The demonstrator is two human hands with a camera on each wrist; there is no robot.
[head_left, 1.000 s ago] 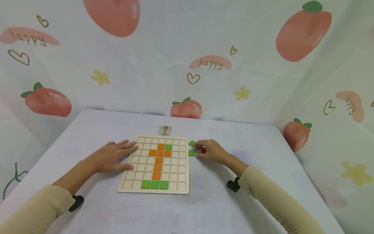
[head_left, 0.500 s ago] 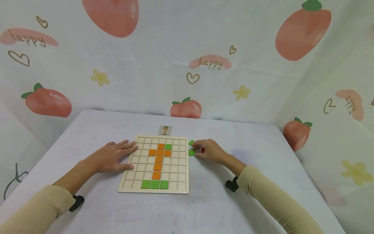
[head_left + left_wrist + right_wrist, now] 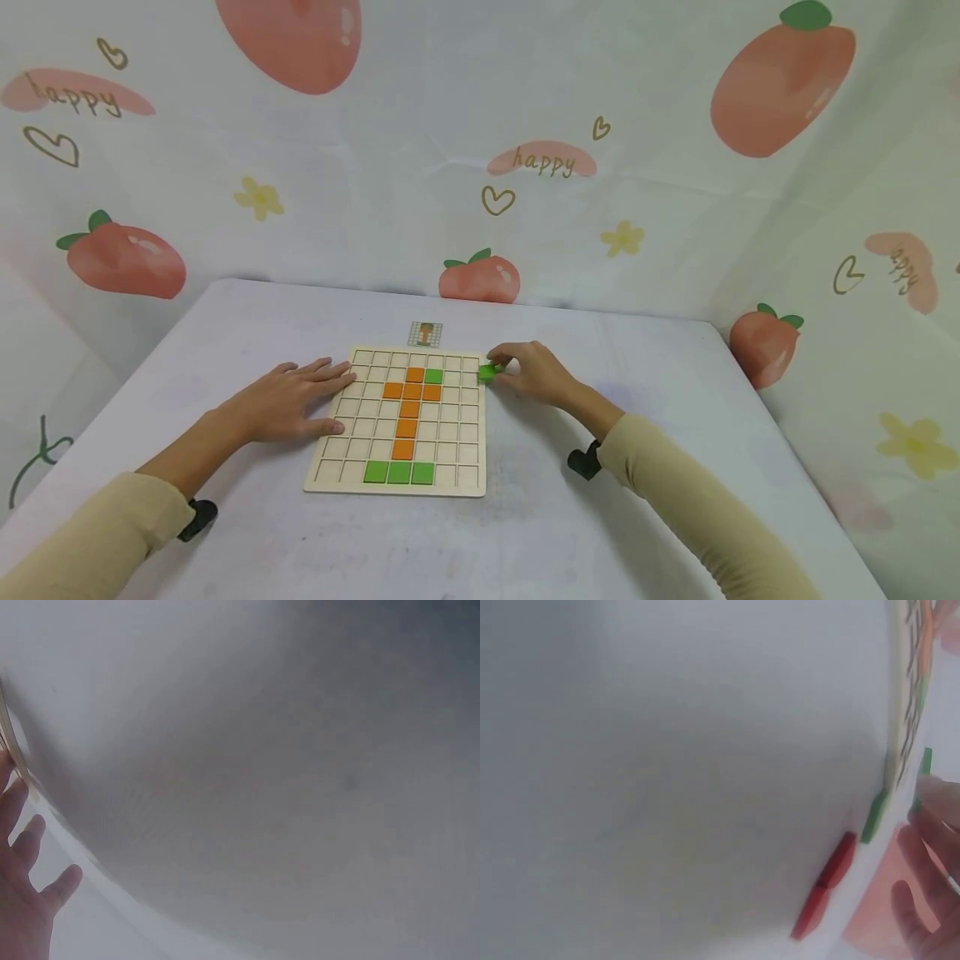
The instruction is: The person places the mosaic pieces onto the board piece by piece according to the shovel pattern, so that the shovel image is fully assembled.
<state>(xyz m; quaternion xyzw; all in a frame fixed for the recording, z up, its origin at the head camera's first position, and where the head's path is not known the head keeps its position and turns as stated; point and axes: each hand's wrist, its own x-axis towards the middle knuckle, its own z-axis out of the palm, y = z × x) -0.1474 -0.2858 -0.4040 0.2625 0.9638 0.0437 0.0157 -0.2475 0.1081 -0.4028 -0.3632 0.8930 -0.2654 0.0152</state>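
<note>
A pale wooden grid board lies on the table. Orange tiles form a cross on it, with one green tile beside the cross's top and three green tiles along the bottom row. My left hand rests on the board's left edge, fingers spread. At the board's upper right edge, my right hand pinches a green tile between thumb and fingertips, raised off the table. Another green tile lies beside the board, below that hand.
Two red tiles lie on the table near the right hand, hidden from the head view. A small printed grid card sits behind the board. A patterned cloth backdrop rises behind the table.
My right hand has lifted a green tile from the table and moved slightly left and up, toward the board's edge. The left hand has stayed in place.
</note>
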